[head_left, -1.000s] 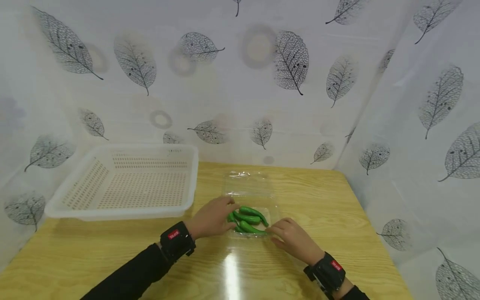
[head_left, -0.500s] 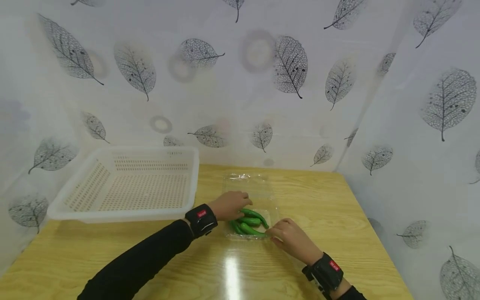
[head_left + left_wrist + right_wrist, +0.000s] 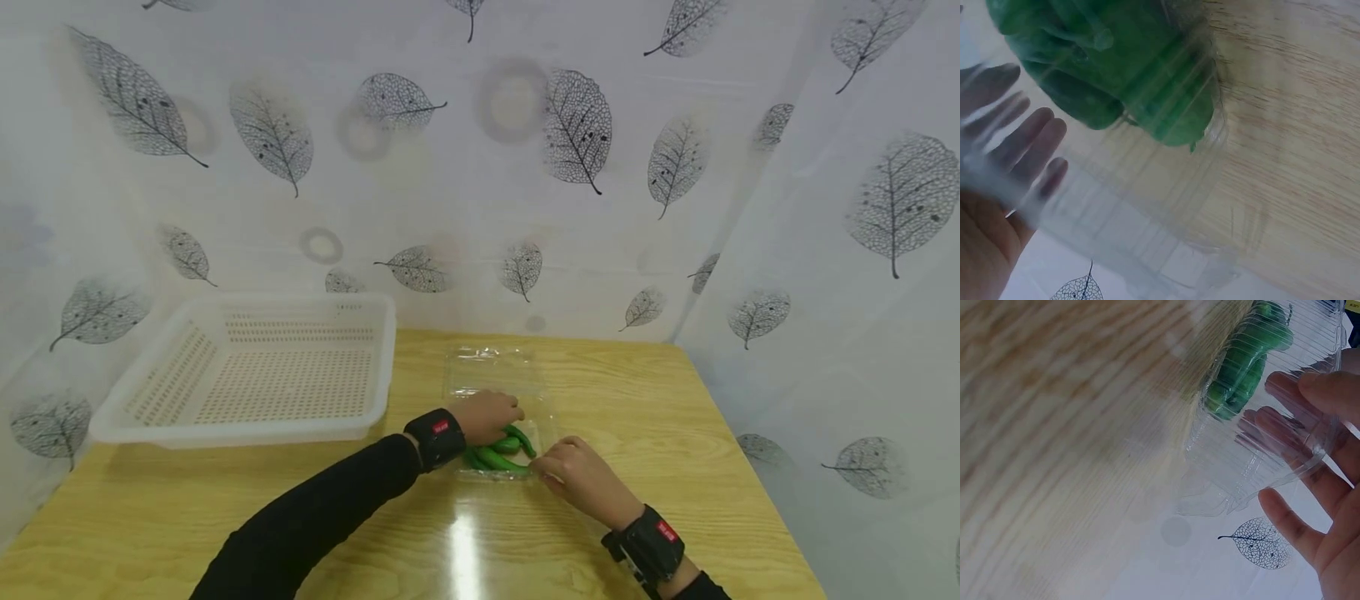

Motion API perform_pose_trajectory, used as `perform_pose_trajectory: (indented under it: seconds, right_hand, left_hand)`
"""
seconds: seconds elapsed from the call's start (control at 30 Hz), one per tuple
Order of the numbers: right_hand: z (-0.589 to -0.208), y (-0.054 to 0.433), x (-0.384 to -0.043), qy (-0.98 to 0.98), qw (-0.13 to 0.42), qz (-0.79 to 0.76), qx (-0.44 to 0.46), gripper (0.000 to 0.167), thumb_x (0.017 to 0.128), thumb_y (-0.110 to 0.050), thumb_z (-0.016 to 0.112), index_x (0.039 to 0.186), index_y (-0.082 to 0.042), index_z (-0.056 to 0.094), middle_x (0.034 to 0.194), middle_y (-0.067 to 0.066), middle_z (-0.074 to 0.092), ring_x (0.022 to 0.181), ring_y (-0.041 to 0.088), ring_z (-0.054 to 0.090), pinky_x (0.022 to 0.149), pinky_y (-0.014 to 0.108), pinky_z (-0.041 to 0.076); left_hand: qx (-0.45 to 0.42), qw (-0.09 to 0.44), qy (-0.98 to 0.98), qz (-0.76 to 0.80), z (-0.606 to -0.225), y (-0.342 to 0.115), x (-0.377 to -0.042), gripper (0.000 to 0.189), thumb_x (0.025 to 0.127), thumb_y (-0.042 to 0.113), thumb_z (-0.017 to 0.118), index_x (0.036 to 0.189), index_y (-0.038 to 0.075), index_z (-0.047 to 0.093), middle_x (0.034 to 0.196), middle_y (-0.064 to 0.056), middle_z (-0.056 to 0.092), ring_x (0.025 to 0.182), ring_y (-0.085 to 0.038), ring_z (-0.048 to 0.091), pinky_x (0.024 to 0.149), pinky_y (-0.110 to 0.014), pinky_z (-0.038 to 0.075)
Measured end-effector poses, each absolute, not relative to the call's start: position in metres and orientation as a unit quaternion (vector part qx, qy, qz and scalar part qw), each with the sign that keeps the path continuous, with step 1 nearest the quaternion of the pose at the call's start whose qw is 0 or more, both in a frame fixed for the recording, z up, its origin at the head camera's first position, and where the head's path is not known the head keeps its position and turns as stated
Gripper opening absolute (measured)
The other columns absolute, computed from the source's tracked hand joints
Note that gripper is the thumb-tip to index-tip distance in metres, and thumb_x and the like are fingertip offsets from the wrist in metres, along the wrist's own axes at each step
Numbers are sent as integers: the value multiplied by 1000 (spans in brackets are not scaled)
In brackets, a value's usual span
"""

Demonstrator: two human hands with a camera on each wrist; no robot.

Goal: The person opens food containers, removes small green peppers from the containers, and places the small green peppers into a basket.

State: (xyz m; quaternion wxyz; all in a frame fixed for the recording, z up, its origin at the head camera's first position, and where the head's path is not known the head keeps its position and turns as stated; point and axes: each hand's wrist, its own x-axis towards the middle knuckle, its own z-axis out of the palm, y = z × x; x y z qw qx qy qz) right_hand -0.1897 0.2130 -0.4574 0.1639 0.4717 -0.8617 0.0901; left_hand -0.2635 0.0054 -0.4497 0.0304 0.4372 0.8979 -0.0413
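Several green chili peppers lie in a clear plastic hinged box, whose lid is folded back toward the wall. My left hand is over the box and covers part of the peppers in the head view. In the left wrist view its fingers look loosely extended behind the clear wall, apart from the peppers. My right hand grips the box near its front right corner. In the right wrist view the thumb lies against the clear plastic, with peppers beyond.
A large white perforated plastic basket stands on the left of the wooden table. A white curtain with a leaf print borders the table at the back and sides. Light glares on the table in front of the box.
My left hand has moved right, from the left side of the box to over the peppers. My right hand stays at the corner. The peppers look almost unmoved.
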Motion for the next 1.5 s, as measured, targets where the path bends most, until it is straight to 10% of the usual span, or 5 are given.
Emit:
perform_pose_trajectory:
  seconds: [0.47, 1.5]
  right_hand:
    - [-459, 213, -191, -867, 160, 86, 464, 22, 72, -12, 79, 90, -20, 72, 82, -11, 70, 75, 4, 63, 81, 33, 50]
    - [-457, 219, -191, -865, 146, 82, 473, 18, 74, -11, 78, 90, -17, 71, 81, -9, 70, 75, 5, 63, 80, 35, 51]
  left_hand:
    - [455, 10, 889, -56, -467, 8, -269, 10, 91, 16, 58, 95, 20, 66, 86, 7, 63, 77, -6, 58, 63, -17, 44]
    - [417, 34, 908, -25, -454, 12, -259, 13, 93, 23, 57, 105, 20, 62, 91, 2, 60, 76, -9, 58, 62, -20, 45]
